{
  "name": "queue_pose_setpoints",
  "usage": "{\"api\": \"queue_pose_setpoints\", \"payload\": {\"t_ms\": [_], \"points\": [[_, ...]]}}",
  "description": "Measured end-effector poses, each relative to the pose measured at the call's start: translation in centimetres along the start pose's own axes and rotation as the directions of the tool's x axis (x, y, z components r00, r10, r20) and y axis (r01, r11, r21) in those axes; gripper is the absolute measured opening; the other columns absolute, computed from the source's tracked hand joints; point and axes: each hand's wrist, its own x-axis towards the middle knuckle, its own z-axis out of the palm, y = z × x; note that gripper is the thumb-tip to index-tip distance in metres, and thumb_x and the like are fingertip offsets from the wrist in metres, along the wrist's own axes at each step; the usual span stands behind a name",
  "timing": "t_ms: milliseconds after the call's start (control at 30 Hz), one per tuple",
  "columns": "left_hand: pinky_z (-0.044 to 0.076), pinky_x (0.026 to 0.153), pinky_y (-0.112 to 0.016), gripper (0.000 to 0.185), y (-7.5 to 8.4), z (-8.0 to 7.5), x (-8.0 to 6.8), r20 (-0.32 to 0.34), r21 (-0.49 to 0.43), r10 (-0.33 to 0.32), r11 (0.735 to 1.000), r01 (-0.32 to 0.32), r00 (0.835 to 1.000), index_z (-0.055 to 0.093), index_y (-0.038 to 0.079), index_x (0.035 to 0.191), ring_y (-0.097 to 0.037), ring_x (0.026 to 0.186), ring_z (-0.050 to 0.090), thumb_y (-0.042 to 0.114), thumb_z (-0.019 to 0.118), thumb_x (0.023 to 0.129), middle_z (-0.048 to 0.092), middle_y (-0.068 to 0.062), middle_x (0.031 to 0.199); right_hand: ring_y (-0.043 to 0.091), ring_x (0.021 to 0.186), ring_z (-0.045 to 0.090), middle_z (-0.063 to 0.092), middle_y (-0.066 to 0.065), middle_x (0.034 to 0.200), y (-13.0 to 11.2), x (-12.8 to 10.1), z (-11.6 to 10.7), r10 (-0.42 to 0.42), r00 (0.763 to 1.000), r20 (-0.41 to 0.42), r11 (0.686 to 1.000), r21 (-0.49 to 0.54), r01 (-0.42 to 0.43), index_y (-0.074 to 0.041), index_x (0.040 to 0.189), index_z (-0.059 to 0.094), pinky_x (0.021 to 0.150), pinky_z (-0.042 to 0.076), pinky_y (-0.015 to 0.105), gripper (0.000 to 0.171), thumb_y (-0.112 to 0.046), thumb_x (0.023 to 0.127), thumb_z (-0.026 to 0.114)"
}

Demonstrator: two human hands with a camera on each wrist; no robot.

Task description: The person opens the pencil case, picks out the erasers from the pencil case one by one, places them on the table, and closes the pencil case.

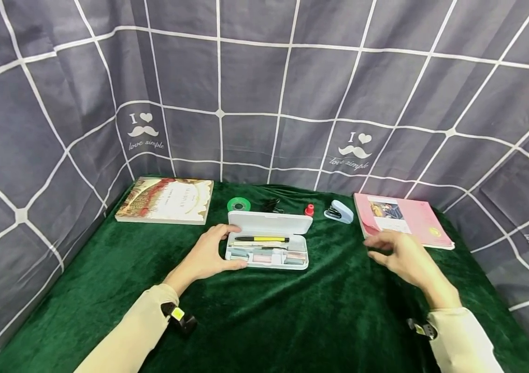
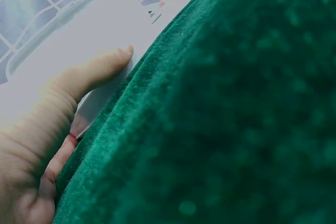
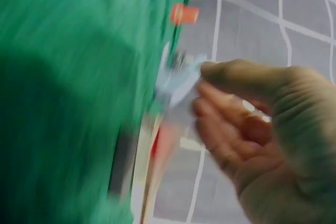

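Observation:
A white pencil case (image 1: 271, 223) lies with its lid raised on the green cloth. Inside are a yellow-and-black pen (image 1: 266, 239), other slim writing tools and several small pastel pieces in the front compartments, too small to identify. My left hand (image 1: 210, 254) grips the case's left end, thumb along the front edge and fingers at the back; the left wrist view shows the thumb (image 2: 105, 69) against the white case. My right hand (image 1: 399, 254) hovers by the front of a pink book (image 1: 423, 220), fingers loosely bent and holding nothing. Beyond it in the right wrist view appears a blurred light-blue stapler (image 3: 181, 85).
Behind the case lie a green tape roll (image 1: 238, 205), black clips (image 1: 271, 205) and a small red-capped item (image 1: 309, 210). A book with an ornate cover (image 1: 166, 201) rests at the back left. A grey checked curtain (image 1: 255, 77) hangs around the table.

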Motion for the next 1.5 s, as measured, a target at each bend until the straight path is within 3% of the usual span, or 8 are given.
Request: {"api": "queue_pose_setpoints", "payload": {"t_ms": [133,300,433,633,900,1100,1333,1500], "points": [[0.054,0.112,-0.059,0.086,0.1,0.1,0.0,0.007,-0.008,-0.005,1.000,0.005,1.000,0.062,0.014,0.153,-0.036,0.133,0.063,0.050,0.098,0.084,0.063,-0.012,0.151,0.017,0.094,0.078,0.083,0.002,0.109,-3.2,2.6,2.0,-0.077,0.996,-0.051,0.989,0.119,0.083,-0.015,0.113,0.086,0.084,0.065,0.035,0.028,0.001,0.090,0.091],[0.054,0.112,-0.059,0.086,0.2,0.5,0.2,0.013,-0.012,-0.008,1.000,0.008,1.000,0.062,0.014,0.153,-0.035,0.133,0.063,0.050,0.098,0.084,0.062,-0.011,0.151,0.018,0.095,0.080,0.083,0.007,0.111,-7.0,5.6,5.1,-0.170,0.985,0.023,0.952,0.262,0.158,-0.007,0.116,0.085,0.087,0.067,0.041,0.027,0.005,0.092,0.087],[0.054,0.112,-0.059,0.086,0.4,0.9,0.5,0.017,-0.024,0.003,1.000,-0.003,1.000,0.062,0.015,0.153,-0.035,0.134,0.063,0.051,0.098,0.084,0.062,-0.010,0.152,0.019,0.096,0.080,0.083,0.006,0.111,-8.4,6.9,7.1,-0.207,0.974,0.094,0.952,0.250,0.178,-0.003,0.116,0.086,0.087,0.067,0.046,0.024,0.006,0.094,0.084],[0.053,0.114,-0.057,0.085,0.8,1.3,0.8,0.024,-0.032,0.019,0.999,-0.018,1.000,0.062,0.016,0.153,-0.034,0.135,0.062,0.053,0.097,0.085,0.061,-0.009,0.154,0.006,0.083,0.069,0.079,0.000,0.100,-8.3,7.2,8.0,-0.223,0.959,0.174,0.965,0.176,0.193,-0.008,0.108,0.087,0.079,0.063,0.038,0.018,0.004,0.095,0.084],[0.053,0.114,-0.056,0.083,0.7,1.1,0.9,0.014,-0.031,0.026,0.999,-0.025,1.000,0.063,0.016,0.152,-0.032,0.133,0.062,0.050,0.098,0.084,0.062,-0.009,0.151,0.009,0.087,0.070,0.079,-0.001,0.099,-8.6,7.6,8.0,-0.250,0.959,0.134,0.965,0.119,0.235,-0.008,0.103,0.087,0.079,0.062,0.033,0.016,0.005,0.096,0.081],[0.053,0.114,-0.057,0.085,0.5,0.9,0.6,0.011,-0.016,0.017,1.000,-0.017,1.000,0.062,0.015,0.153,-0.033,0.134,0.063,0.051,0.097,0.085,0.063,-0.010,0.151,0.009,0.088,0.072,0.080,-0.003,0.101,-7.8,5.8,5.6,-0.281,0.960,0.004,0.950,0.142,0.277,-0.009,0.107,0.085,0.079,0.063,0.039,0.021,0.006,0.092,0.083],[0.052,0.114,-0.060,0.085,0.2,0.7,0.2,0.004,-0.006,0.015,1.000,-0.015,1.000,0.062,0.016,0.153,-0.034,0.135,0.062,0.053,0.097,0.085,0.063,-0.009,0.151,0.002,0.086,0.066,0.079,-0.006,0.097,-3.0,-0.1,0.2,-0.196,0.976,-0.092,0.979,0.033,0.200,-0.016,0.107,0.085,0.078,0.050,0.015,0.033,0.009,0.087,0.086],[0.053,0.113,-0.058,0.085,-0.2,0.2,0.0,-0.002,0.004,0.031,1.000,-0.031,1.000,0.062,0.015,0.153,-0.034,0.134,0.063,0.052,0.097,0.085,0.063,-0.010,0.150,0.000,0.083,0.067,0.081,-0.006,0.097,-0.3,-3.9,-1.2,-0.136,0.982,-0.129,0.991,-0.021,0.134,-0.022,0.104,0.086,0.076,0.050,0.011,0.037,0.009,0.083,0.090]]}}
